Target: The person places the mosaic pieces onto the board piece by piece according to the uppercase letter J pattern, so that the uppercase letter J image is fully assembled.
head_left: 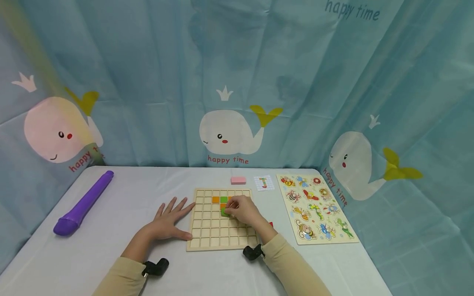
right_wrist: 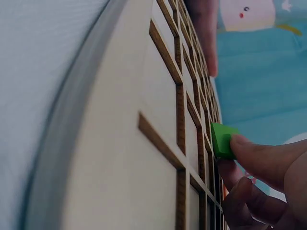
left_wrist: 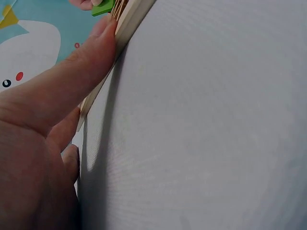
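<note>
Head view: pinches a green tile (head_left: 224, 212) between thumb and fingers of the right hand (head_left: 242, 209), over the upper middle of a wooden grid board (head_left: 207, 232). Spreads the left hand (head_left: 166, 222) beside the board, with index fingertip and thumb tip at its left edge. Shows, in an upper row of cells, a left orange tile (head_left: 216, 200), a second green tile (head_left: 224, 200) and a right orange tile (head_left: 230, 199), the last partly behind the right hand; shows a lower orange tile (head_left: 223, 205) beneath the second green tile, next to the pinched one. Has a pink block (head_left: 238, 180) near the board's far edge and a small printed card (head_left: 264, 183) to the right of that. Partly hides a red piece (head_left: 271, 224) behind the right wrist. Shows an insect puzzle (head_left: 314, 209) farther right and a purple microphone-shaped object (head_left: 83, 205) well off to the left, all on a white table (head_left: 92, 246) before a blue whale-print curtain (head_left: 155, 82).

Left wrist view: lays the left thumb against the board's edge, with the other fingers apart from it, partly hidden. Shows the pinched green tile at the top, in the right fingertips.

Right wrist view: grips the green tile with the thumb on its near side, tilted, right by the grid's raised dividers. Cannot tell whether tile and board touch. Shows part of the left hand, dark and blurred, past the board.
</note>
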Tool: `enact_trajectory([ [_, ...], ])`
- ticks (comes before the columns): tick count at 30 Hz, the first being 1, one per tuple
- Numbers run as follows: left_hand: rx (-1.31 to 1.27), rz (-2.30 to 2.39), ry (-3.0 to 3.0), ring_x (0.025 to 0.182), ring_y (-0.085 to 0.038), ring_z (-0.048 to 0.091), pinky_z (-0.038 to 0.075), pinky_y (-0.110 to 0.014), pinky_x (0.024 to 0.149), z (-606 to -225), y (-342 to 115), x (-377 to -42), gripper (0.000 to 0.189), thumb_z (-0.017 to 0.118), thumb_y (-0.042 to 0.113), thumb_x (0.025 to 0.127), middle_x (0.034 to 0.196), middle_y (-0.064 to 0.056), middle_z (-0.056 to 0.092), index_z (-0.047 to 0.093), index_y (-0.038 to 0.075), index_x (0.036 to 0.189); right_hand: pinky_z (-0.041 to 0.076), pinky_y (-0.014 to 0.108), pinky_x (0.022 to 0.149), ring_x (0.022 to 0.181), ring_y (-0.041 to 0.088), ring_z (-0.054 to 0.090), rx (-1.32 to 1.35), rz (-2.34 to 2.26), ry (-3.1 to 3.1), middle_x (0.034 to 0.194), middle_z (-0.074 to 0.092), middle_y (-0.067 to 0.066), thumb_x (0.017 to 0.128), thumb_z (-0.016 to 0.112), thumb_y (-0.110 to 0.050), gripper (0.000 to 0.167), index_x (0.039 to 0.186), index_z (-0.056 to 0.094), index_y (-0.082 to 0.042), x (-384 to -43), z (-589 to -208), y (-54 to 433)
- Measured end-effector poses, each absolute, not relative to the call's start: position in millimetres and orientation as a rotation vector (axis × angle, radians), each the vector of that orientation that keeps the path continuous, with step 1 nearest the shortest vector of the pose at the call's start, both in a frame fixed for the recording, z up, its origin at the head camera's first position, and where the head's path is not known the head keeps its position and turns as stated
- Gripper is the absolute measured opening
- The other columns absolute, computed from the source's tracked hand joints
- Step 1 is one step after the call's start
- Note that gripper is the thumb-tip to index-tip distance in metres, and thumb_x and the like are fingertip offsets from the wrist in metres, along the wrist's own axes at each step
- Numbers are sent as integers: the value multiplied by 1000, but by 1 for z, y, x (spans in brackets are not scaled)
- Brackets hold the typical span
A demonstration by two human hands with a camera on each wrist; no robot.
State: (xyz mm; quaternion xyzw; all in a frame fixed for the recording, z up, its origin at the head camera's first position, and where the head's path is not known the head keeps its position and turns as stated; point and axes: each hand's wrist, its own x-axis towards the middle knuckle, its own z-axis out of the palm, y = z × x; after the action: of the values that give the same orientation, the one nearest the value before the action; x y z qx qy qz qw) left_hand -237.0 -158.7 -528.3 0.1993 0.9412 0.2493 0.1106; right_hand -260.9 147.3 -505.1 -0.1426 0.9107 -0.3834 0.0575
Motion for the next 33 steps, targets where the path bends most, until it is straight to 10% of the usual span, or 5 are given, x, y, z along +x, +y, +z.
enact_trajectory([
  [33,591,763,2754,154,-48,-4,-9,-69,118,-527,-159,-237,117,81,71,65,169,-17,14,32,23,160,54,30,70,77,13,61,-394,-1190,2847,94,73,-1,94,74,-25,20,107,77,-11,-249,-467,196],
])
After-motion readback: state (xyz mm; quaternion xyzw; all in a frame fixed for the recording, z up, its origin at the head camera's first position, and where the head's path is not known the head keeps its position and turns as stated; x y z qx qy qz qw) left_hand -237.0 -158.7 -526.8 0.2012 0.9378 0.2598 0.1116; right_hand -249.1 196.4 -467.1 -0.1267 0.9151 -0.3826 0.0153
